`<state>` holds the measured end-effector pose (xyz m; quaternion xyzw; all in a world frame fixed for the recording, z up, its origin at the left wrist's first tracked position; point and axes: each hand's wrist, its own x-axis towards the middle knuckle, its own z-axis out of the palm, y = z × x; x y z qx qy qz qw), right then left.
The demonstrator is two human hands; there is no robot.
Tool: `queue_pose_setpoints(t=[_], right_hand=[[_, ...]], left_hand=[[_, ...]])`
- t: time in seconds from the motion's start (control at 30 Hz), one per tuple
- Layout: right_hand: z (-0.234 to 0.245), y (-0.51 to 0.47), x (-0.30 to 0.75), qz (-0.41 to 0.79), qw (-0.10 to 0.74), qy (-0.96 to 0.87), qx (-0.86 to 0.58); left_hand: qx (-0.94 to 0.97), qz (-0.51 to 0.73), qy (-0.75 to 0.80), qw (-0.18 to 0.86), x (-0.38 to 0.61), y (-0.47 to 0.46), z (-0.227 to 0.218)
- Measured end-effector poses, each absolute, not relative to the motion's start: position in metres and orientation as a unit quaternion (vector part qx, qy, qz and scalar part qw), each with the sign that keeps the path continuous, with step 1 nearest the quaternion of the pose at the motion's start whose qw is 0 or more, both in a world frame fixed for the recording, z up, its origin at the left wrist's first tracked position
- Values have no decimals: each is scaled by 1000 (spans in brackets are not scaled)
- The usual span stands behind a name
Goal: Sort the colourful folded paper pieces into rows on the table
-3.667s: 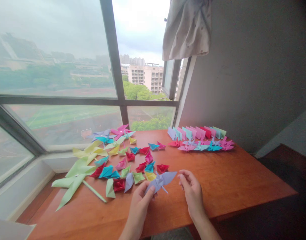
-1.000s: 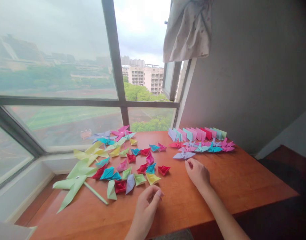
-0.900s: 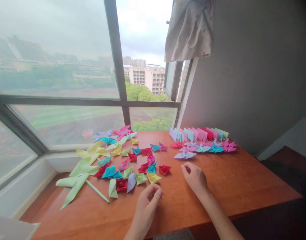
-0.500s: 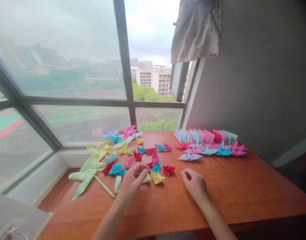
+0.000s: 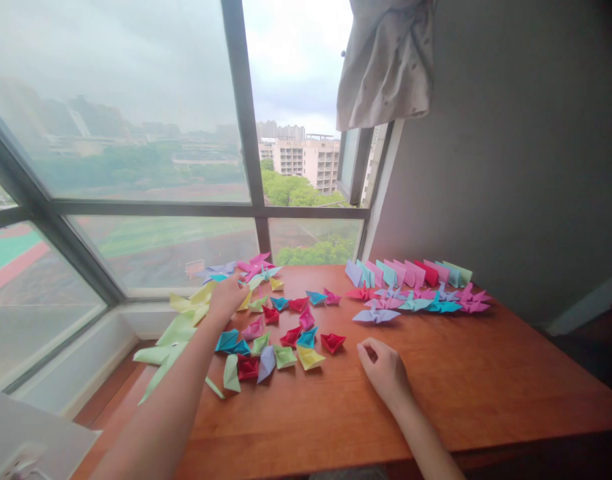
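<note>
My left hand [image 5: 229, 295] reaches over the far left of the wooden table, beside a yellow paper boat [image 5: 246, 301] and just in front of a pink pinwheel [image 5: 256, 267]. Its fingers bend down and away, so the fingertips are hidden. Several folded paper boats, among them a red boat [image 5: 333, 343] and a light yellow boat [image 5: 311, 358], lie scattered between my hands. My right hand [image 5: 385, 368] rests on the table right of the red boat, fingers curled with nothing visible in them. Beneath my left forearm lies a light green pinwheel [image 5: 159, 360], partly covered.
Folded paper cranes [image 5: 379, 315] lie grouped at the back right. Behind them stands a row of folded paper pieces [image 5: 391, 273]. A window frame [image 5: 186, 209] and a grey wall [image 5: 491, 167] border the table [image 5: 486, 387]. A curtain [image 5: 386, 67] hangs above.
My left hand has moved from above the middle boats, forward and left to the far pieces, uncovering several boats. My right hand stays put. The view has shifted slightly.
</note>
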<state>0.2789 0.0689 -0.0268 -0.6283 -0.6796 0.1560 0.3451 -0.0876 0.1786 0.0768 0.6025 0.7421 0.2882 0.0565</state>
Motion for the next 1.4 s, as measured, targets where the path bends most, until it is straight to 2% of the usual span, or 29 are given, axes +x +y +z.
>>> queue_pose_setpoints(t=[0.2,0.47,0.7,0.97,1.1,1.23,1.3,1.4], right_hand=[[-25,69,279,154,341,-683,-628],[-26,69,278,143,344,-681,-630],[-10,62,273,218,429,-663,-574],[8,46,241,437,504,-564,-487],[4,39,233,474,545,-481,-496],[3,33,236,500,548,-451,-497],[4,30,237,514,549,-438,-493],[6,24,237,535,554,-426,-476]], left_hand=[[596,280,752,26,-86,178,69],[610,345,713,-6,-72,148,87],[679,403,614,25,-4,81,76],[769,396,480,148,71,21,55],[757,422,451,212,78,7,48],[694,483,489,212,67,5,43],[654,490,511,266,62,7,40],[623,442,487,423,57,10,32]])
